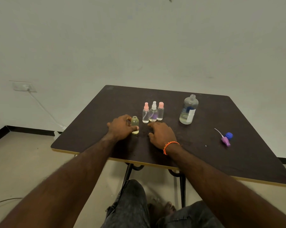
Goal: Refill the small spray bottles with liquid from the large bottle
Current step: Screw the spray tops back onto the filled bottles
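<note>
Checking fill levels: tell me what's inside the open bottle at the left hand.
The open small bottle holds pale yellowish liquid. The left hand covers part of its side, so the exact level stays unclear.

Bare forearms without sleeves, an orange braided wristband [170, 146] on the right wrist, dark grey jeans [130, 206], bare feet.

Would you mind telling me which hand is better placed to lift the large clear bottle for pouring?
The right hand: it rests empty, nearer the large clear uncapped bottle, while the left hand holds the small open bottle.
</note>
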`<state>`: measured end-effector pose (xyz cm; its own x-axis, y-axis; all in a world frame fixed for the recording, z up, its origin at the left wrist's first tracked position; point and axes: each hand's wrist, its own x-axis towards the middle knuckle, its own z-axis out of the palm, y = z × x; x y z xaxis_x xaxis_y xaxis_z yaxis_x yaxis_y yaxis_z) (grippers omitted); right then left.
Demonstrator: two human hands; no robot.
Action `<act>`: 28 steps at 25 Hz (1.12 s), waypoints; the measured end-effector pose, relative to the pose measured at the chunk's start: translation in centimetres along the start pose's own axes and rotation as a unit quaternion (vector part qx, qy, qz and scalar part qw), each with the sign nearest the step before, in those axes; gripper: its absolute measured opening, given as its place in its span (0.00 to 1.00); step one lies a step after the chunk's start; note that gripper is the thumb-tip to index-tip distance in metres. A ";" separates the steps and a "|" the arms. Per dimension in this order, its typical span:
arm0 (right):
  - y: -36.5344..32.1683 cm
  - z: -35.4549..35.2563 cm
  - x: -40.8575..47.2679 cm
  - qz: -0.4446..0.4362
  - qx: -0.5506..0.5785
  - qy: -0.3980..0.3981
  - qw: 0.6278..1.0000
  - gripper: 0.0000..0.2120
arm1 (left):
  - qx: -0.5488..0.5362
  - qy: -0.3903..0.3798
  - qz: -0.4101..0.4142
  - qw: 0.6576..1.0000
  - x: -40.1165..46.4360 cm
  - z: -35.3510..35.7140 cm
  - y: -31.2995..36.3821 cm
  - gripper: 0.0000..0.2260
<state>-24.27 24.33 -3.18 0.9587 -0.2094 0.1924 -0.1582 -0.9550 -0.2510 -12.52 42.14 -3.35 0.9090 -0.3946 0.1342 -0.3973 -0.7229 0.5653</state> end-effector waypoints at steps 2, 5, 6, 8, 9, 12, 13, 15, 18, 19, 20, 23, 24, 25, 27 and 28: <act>1.6 -0.7 -1.3 0.013 -0.001 0.002 1.000 0.23 | -0.003 -0.017 0.026 1.000 -0.8 0.8 1.7 0.17; 4.2 -1.9 -3.3 0.038 -0.008 0.014 0.999 0.22 | -0.001 -0.030 0.058 0.998 -1.8 2.2 4.6 0.17; 5.1 -2.2 -4.0 0.048 -0.014 0.021 0.999 0.21 | 0.000 -0.032 0.068 0.997 -2.0 2.8 5.6 0.17; 7.0 -2.9 -5.4 0.071 -0.030 0.035 0.996 0.20 | -0.005 -0.040 0.087 0.995 -2.5 4.0 7.7 0.17; 8.0 -3.3 -6.0 0.084 -0.038 0.041 0.995 0.20 | -0.012 -0.046 0.095 0.994 -2.7 4.6 8.7 0.17; 11.2 -4.7 -7.8 0.119 -0.051 0.059 0.990 0.19 | -0.051 -0.062 0.117 0.990 -3.1 6.6 11.7 0.17; 12.3 -5.1 -8.4 0.128 -0.054 0.071 0.988 0.18 | -0.062 -0.068 0.121 0.988 -3.3 7.3 12.6 0.17; 14.4 -6.1 -9.4 0.154 -0.064 0.104 0.980 0.16 | -0.073 -0.087 0.127 0.985 -3.4 8.5 14.4 0.17; 17.0 -7.4 -10.6 0.204 -0.096 0.131 0.965 0.15 | -0.080 -0.097 0.139 0.982 -3.6 10.1 16.3 0.18; 17.8 -7.8 -10.9 0.221 -0.107 0.135 0.960 0.14 | -0.082 -0.096 0.141 0.982 -3.7 10.6 16.7 0.19; 18.7 -8.0 -11.1 0.239 -0.114 0.138 0.955 0.14 | -0.084 -0.095 0.142 0.982 -3.7 11.0 17.0 0.19; 20.5 -8.5 -11.3 0.284 -0.113 0.122 0.944 0.14 | -0.074 -0.100 0.143 0.982 -3.3 11.6 17.6 0.20; 21.0 -8.5 -11.3 0.292 -0.111 0.111 0.943 0.15 | -0.065 -0.101 0.145 0.982 -3.1 11.6 17.7 0.20; 21.3 -8.3 -11.2 0.294 -0.110 0.102 0.944 0.15 | -0.054 -0.103 0.149 0.982 -2.9 11.6 17.8 0.21; 21.5 -8.0 -10.9 0.286 -0.109 0.097 0.947 0.15 | -0.037 -0.107 0.155 0.981 -2.5 11.6 17.9 0.22; 21.4 -7.8 -10.9 0.281 -0.107 0.097 0.949 0.14 | -0.033 -0.109 0.157 0.981 -2.4 11.6 17.8 0.23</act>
<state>-39.93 4.49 -3.29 0.6506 -0.7127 0.2621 -0.6954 -0.6979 -0.1716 -23.22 23.58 -3.05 0.6919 -0.7089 0.1368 -0.6379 -0.5114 0.5758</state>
